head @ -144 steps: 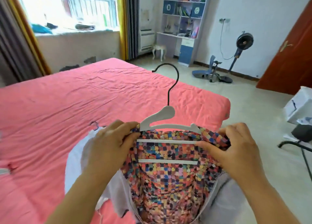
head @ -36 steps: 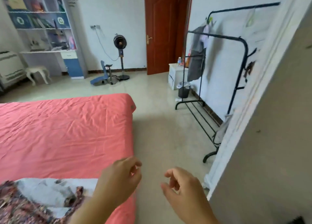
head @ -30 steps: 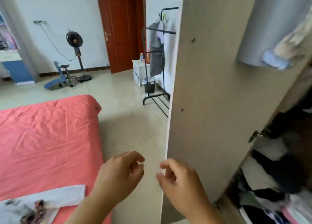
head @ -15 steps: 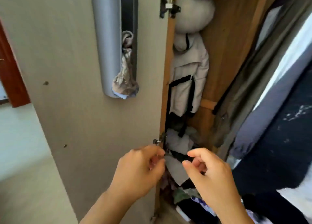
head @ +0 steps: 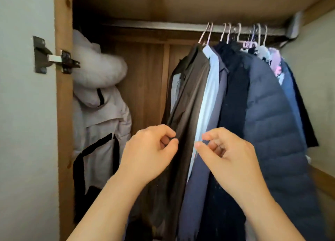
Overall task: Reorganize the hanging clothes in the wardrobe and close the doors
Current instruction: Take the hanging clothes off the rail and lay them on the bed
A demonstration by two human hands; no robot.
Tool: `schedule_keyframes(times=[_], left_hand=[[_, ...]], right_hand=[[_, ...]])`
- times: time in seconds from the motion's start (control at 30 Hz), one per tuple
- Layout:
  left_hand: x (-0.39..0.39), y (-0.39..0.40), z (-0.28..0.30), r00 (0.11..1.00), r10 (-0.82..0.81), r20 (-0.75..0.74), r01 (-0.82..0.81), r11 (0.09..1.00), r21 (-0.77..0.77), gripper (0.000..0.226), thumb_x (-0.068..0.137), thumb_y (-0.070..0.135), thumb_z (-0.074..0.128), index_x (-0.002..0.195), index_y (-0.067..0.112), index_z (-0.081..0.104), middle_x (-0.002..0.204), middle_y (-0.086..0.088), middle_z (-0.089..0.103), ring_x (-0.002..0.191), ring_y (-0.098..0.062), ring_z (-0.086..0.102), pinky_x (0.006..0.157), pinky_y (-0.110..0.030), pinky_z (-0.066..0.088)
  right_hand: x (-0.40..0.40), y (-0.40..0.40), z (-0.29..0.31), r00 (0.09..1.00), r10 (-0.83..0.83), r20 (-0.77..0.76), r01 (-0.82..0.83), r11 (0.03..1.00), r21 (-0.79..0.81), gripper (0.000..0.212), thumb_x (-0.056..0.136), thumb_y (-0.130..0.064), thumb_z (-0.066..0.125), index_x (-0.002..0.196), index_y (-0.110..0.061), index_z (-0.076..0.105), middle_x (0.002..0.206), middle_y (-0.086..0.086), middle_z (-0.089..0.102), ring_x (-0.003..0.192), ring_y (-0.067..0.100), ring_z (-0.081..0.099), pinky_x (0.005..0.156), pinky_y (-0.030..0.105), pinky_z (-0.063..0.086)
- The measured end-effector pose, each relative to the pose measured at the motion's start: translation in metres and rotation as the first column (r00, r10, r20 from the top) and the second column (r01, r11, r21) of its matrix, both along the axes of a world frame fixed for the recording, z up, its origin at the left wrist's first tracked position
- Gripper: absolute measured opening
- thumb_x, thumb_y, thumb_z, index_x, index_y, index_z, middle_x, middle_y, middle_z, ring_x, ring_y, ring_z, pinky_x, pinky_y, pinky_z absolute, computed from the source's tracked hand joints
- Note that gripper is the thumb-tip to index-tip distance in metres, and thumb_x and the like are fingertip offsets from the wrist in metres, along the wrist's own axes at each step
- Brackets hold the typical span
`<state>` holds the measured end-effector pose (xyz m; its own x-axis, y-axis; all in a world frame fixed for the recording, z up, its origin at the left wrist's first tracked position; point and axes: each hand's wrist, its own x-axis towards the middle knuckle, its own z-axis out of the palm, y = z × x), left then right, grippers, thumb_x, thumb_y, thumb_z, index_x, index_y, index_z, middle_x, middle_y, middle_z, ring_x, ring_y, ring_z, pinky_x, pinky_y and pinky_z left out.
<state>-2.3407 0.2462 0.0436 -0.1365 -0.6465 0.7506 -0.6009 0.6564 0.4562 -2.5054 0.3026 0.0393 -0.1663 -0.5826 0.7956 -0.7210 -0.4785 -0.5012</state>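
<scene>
1. Though open and full, wardrobe point(head: 145, 77) not yet sorted: clothes point(head: 253, 104) bunched at right end of rail point(head: 163, 25), left stretch bare.
2. Hanging from left: brown coat point(head: 188, 95), pale blue shirt point(head: 208, 95), dark garments, navy puffer point(head: 272, 122), more behind on pink hangers point(head: 235, 34).
3. Apart from these, at far left, white parka point(head: 97, 99); whether on the rail or a hook, cannot tell.
4. Left hand point(head: 150, 155) and right hand point(head: 228, 157) raised side by side, slightly apart, fingers loosely curled, gripping nothing; just in front of coat and shirt.
5. Left door point(head: 27, 113) swung open, hinge point(head: 54, 57) showing; right door hard to make out.
6. Judged early: spacing of hangers to come, doors to close afterwards.
</scene>
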Motion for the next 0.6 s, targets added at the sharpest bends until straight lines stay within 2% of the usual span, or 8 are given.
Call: schedule_keyframes(times=[0.1, 0.17, 0.3, 0.43, 0.6], left_hand=[[-0.009, -0.029, 0.036, 0.997, -0.071, -0.007, 0.07, 0.996, -0.055, 0.011, 0.081, 0.039, 0.06, 0.089, 0.033, 0.065, 0.072, 0.016, 0.062, 0.071, -0.004, 0.058, 0.074, -0.034, 0.052], [-0.014, -0.045, 0.054, 0.995, -0.1, -0.024, 0.098, 0.992, -0.077, 0.011, 0.082, 0.038, 0.061, 0.091, 0.033, 0.065, 0.074, 0.015, 0.062, 0.073, -0.007, 0.059, 0.076, -0.035, 0.052], [-0.023, -0.074, 0.079, 0.991, -0.128, -0.031, 0.125, 0.989, -0.082, 0.02, 0.085, 0.04, 0.06, 0.104, 0.033, 0.061, 0.086, 0.014, 0.061, 0.08, -0.007, 0.06, 0.076, -0.033, 0.052], [-0.038, -0.089, 0.101, 0.993, -0.111, 0.027, 0.113, 0.988, -0.102, 0.03, 0.087, 0.043, 0.058, 0.115, 0.032, 0.056, 0.098, 0.014, 0.057, 0.084, -0.007, 0.057, 0.074, -0.028, 0.049], [-0.039, -0.111, 0.119, 0.996, -0.048, 0.076, 0.057, 0.992, -0.116, 0.034, 0.087, 0.044, 0.057, 0.119, 0.033, 0.054, 0.101, 0.015, 0.054, 0.087, -0.005, 0.055, 0.072, -0.025, 0.048]], right_hand=[[0.005, -0.018, 0.033, 0.997, -0.034, 0.072, 0.037, 0.998, -0.05, 0.009, 0.075, -0.034, 0.068, 0.079, -0.029, 0.063, 0.064, -0.007, 0.06, 0.065, 0.004, 0.055, 0.061, 0.014, 0.044], [0.006, -0.028, 0.051, 0.995, -0.055, 0.086, 0.058, 0.998, -0.035, 0.009, 0.077, -0.032, 0.07, 0.081, -0.027, 0.064, 0.064, -0.005, 0.06, 0.064, 0.004, 0.056, 0.06, 0.014, 0.044], [0.001, -0.052, 0.091, 0.986, -0.162, 0.033, 0.163, 0.985, -0.057, 0.013, 0.08, -0.034, 0.068, 0.085, -0.022, 0.065, 0.067, -0.005, 0.06, 0.069, 0.01, 0.058, 0.071, 0.032, 0.051], [-0.009, -0.081, 0.134, 0.96, -0.273, -0.06, 0.265, 0.957, -0.115, 0.015, 0.082, -0.034, 0.065, 0.083, -0.02, 0.061, 0.068, -0.007, 0.057, 0.076, 0.019, 0.059, 0.073, 0.037, 0.05], [-0.018, -0.128, 0.181, 0.894, -0.381, -0.236, 0.348, 0.922, -0.172, 0.028, 0.084, -0.031, 0.062, 0.104, -0.012, 0.057, 0.102, 0.006, 0.056, 0.097, 0.024, 0.053, 0.07, 0.029, 0.037]])
